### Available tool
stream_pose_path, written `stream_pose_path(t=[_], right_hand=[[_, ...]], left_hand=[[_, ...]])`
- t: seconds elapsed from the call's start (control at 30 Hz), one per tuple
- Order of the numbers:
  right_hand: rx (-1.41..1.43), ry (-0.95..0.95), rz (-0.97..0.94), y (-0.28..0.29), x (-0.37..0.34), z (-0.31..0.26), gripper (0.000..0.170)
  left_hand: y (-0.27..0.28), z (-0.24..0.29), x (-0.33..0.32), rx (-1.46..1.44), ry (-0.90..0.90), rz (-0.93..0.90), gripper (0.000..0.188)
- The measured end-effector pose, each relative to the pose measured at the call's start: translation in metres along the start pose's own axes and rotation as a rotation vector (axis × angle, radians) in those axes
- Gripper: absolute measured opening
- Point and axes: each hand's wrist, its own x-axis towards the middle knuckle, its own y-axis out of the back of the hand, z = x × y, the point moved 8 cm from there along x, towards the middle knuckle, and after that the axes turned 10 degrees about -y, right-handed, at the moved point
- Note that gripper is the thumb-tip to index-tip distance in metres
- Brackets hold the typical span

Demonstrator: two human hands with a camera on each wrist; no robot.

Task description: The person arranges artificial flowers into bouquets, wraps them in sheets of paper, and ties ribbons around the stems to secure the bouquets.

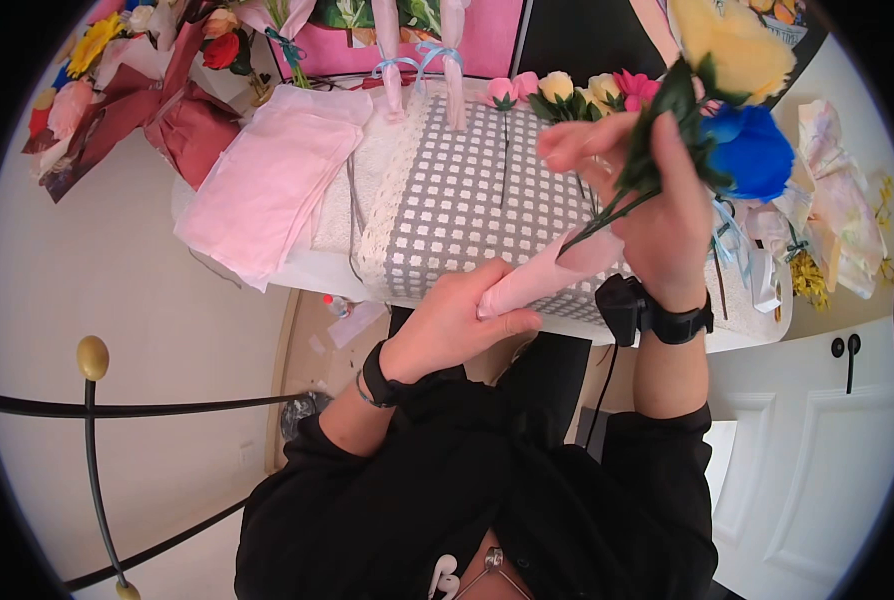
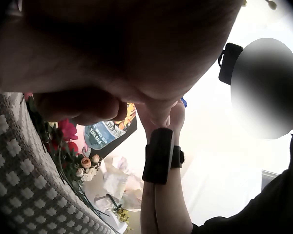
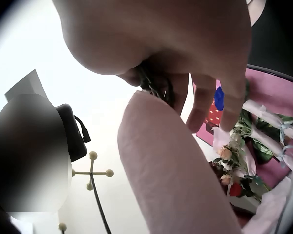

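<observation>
My left hand (image 1: 454,318) grips the lower end of a rolled pink paper wrap (image 1: 552,280), its fingers curled round it. Out of the wrap's open upper end come the green stems (image 1: 612,213) of a small bunch of artificial flowers. My right hand (image 1: 675,235) holds those stems just above the wrap; in the right wrist view the thumb side pinches the dark green stems (image 3: 151,83) while other fingers stretch away. A blue flower (image 1: 752,150) and a pale yellow flower (image 1: 737,45) top the bunch among green leaves (image 1: 667,130).
Pink sheets (image 1: 272,180) lie at the table's left, next to a grey-and-white checked cloth (image 1: 467,200). Loose pink and cream flowers (image 1: 557,88) line the back. Two slim wrapped bundles (image 1: 454,70) with blue ribbons stand there. A dark red wrapped bouquet (image 1: 182,115) is far left.
</observation>
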Motion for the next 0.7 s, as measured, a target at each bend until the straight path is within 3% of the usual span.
stream_pose_path(t=[0.17, 0.23, 0.3, 0.37, 0.43, 0.5, 0.53, 0.6, 0.63, 0.7], right_hand=[[0.084, -0.157, -0.002, -0.009, -0.013, 0.017, 0.06], [0.032, -0.075, -0.022, -0.004, -0.014, 0.013, 0.059], [0.199, -0.033, -0.042, -0.002, -0.019, 0.008, 0.056], [0.208, 0.069, 0.058, 0.003, -0.02, 0.001, 0.053], [0.512, 0.038, -0.109, 0.017, -0.023, 0.005, 0.052], [0.567, 0.036, -0.11, 0.036, -0.025, 0.012, 0.052], [0.623, 0.036, -0.161, 0.043, -0.027, 0.015, 0.053], [0.749, 0.009, -0.357, 0.048, -0.027, 0.014, 0.051], [0.756, 0.008, -0.362, 0.048, -0.028, 0.017, 0.051], [0.538, 0.112, 0.035, 0.073, -0.027, 0.022, 0.045]], left_hand=[[-0.002, -0.013, -0.001, -0.015, 0.071, 0.027, 0.044], [0.0, -0.012, 0.001, -0.02, 0.112, 0.037, 0.045], [0.003, -0.002, 0.005, -0.012, 0.079, 0.038, 0.047], [0.004, 0.002, 0.008, -0.034, 0.029, 0.007, 0.044], [0.008, 0.006, 0.012, -0.055, -0.017, -0.021, 0.042], [-0.008, -0.007, 0.011, -0.495, 0.241, -0.232, 0.032], [-0.006, -0.011, 0.015, -0.493, 0.248, -0.23, 0.032], [-0.002, -0.011, 0.026, -0.259, 0.065, -0.322, 0.028], [0.001, -0.014, 0.03, -0.254, 0.071, -0.317, 0.028], [0.005, -0.023, 0.04, -0.264, 0.154, -0.273, 0.029]])
